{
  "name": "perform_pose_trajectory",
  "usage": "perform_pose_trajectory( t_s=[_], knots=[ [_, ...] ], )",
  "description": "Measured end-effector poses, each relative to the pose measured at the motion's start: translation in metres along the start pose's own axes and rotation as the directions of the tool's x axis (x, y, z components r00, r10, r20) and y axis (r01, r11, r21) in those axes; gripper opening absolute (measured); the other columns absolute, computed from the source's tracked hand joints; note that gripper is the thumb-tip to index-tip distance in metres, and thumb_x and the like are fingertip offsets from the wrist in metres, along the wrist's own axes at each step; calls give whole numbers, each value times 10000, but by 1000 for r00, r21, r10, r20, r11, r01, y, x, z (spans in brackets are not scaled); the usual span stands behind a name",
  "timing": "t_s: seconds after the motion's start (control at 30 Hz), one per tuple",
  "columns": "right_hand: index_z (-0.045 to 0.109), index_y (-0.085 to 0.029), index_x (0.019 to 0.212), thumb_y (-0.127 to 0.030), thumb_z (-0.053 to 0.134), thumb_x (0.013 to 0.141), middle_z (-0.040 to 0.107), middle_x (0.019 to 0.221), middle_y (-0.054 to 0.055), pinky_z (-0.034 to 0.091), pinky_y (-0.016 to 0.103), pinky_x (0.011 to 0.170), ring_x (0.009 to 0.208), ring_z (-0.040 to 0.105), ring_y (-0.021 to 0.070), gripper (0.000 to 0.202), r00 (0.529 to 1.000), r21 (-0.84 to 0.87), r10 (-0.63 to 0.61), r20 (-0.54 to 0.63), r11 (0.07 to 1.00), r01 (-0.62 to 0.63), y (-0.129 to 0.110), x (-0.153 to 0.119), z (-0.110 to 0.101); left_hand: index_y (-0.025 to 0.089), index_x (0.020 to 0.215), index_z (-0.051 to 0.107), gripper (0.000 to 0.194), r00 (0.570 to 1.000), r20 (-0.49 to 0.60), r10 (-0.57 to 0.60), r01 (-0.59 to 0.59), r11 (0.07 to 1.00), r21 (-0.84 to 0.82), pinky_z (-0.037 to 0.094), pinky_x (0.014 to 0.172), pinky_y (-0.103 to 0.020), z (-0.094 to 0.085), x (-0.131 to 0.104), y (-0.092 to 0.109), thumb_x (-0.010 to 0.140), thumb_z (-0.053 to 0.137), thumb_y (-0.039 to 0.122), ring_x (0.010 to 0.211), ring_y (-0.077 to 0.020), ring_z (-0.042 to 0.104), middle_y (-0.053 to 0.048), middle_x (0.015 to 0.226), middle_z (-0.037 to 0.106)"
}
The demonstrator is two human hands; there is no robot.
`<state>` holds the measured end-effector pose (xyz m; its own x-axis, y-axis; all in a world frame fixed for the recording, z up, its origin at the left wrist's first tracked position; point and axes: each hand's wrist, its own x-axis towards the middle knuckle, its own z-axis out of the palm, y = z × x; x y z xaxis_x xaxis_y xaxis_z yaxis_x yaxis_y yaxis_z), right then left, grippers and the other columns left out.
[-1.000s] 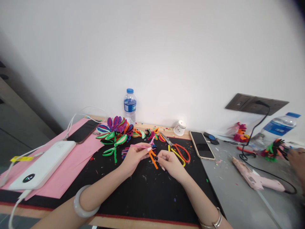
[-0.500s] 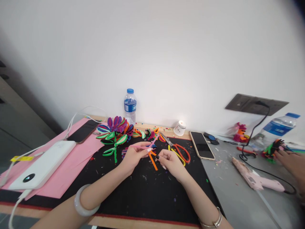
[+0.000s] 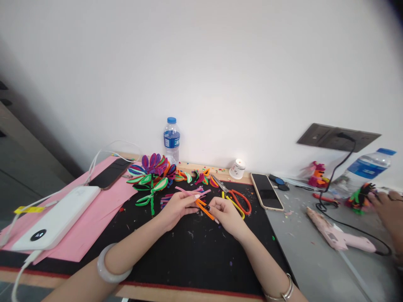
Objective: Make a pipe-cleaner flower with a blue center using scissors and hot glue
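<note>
Over the black mat (image 3: 201, 260), my left hand (image 3: 179, 209) pinches pink strips (image 3: 185, 192) and the upper end of orange strips (image 3: 206, 209). My right hand (image 3: 227, 214) is closed on the orange strips from the other side, its fingertips near a small black piece (image 3: 207, 207). Purple and pink strips (image 3: 166, 200) lie on the mat behind my left hand. To the left stands a bunch of fuzzy flowers and leaves (image 3: 154, 182) in purple, green and red. Scissors (image 3: 241, 202) with red and yellow handles rest just beyond my right hand.
Behind the mat are a water bottle (image 3: 171, 140) and a white paper cup (image 3: 237, 169). A phone (image 3: 267, 191) and a pink glue gun (image 3: 338, 237) lie rightward. Another person's hand (image 3: 388, 212) is at the far right. A white power bank (image 3: 58, 216) rests on pink paper (image 3: 78, 239).
The orange strips have swung closer together and point toward my right hand. The pink strips have turned flatter. At the far right, the other person's hand has shifted.
</note>
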<state>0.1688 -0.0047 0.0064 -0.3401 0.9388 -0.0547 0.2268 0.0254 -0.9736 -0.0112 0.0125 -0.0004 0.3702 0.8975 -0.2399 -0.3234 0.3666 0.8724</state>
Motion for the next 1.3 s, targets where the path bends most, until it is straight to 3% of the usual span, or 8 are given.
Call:
perform_pose_trajectory(
  t_s=[0.2,0.4,0.6,0.77,1.0,1.3],
  knots=[
    [500,-164,646,-306,513,766,403,437,-73,230,193,417,388,315,62,186,1000,1,7,-10,1000,-7,-3,0,0,136,783,609,236,1000,12,12,-12,998,57,479,666,-257,0,1,-1,685,648,348,638,-105,577,-26,709,621],
    [537,-161,661,-326,437,810,375,403,-75,225,202,417,368,299,70,244,1000,16,19,20,1000,-20,1,1,0,140,671,518,243,984,-48,172,-159,964,211,420,566,-212,5,0,1,691,630,356,507,-77,499,34,546,523],
    [506,-168,639,-313,427,821,353,399,-82,215,200,417,364,273,65,245,999,1,21,42,1000,-21,1,1,1,170,594,434,287,934,-39,356,-300,837,457,353,494,-199,10,-3,3,752,542,383,438,-83,456,48,447,487],
    [494,-171,626,-326,433,815,353,403,-78,213,202,413,368,286,68,252,998,-10,40,49,999,-39,-1,1,2,168,641,443,262,947,-23,321,-291,886,360,454,517,-232,10,-2,1,730,571,380,472,-116,566,39,502,547],
    [502,-166,622,-343,442,801,358,388,-75,195,204,404,351,267,61,259,998,46,59,2,997,-59,3,4,-1,129,836,639,262,965,-85,248,-224,948,228,537,647,-343,12,-4,3,658,661,320,635,-194,644,-42,655,672],
    [451,-171,608,-386,451,781,333,372,-94,147,182,366,329,207,42,277,993,189,121,-5,975,-118,3,3,-2,139,774,680,222,963,-83,256,-231,944,236,546,632,-368,12,-6,4,642,675,316,598,-219,649,-51,608,672]
  ],
)
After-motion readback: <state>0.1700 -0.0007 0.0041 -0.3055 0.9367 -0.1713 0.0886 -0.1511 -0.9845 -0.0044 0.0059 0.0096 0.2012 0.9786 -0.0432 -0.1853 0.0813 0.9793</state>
